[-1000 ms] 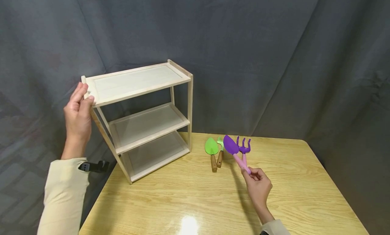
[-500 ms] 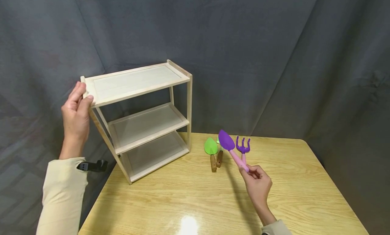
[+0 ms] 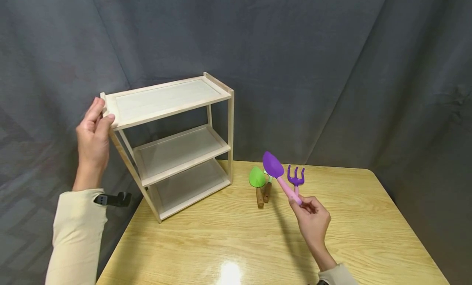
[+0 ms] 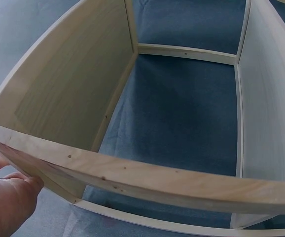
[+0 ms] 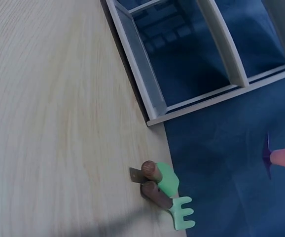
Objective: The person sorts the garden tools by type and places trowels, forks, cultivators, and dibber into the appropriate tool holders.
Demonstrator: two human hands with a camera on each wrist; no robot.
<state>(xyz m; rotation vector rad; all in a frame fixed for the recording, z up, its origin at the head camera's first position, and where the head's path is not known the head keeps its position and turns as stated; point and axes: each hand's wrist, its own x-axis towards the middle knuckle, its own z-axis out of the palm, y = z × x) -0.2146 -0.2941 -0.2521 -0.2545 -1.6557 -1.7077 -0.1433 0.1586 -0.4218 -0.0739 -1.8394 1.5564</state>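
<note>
In the head view, a pale wooden shelf rack (image 3: 169,170) with three tiers stands at the back left of the table. My left hand (image 3: 93,141) holds the left end of its top board, thumb at the front corner and fingers along the outer side. My right hand (image 3: 313,221) pinches the end of the pink handle of a toy trowel (image 3: 273,165). The trowel's purple blade points up and left, raised above the table. Just behind it lies a purple hand fork (image 3: 296,177) with a pink handle, partly hidden by the right hand.
A green trowel (image 3: 257,177) and a light green hand fork (image 5: 182,212), both with brown handles, lie together right of the rack. Grey curtain (image 3: 295,71) hangs behind the wood-grain table (image 3: 206,244). The rack's left front foot stands near the table's left edge.
My right hand has raised the purple trowel slightly, its blade shifting up and to the left. My left hand keeps its hold on the rack, which stays in place.
</note>
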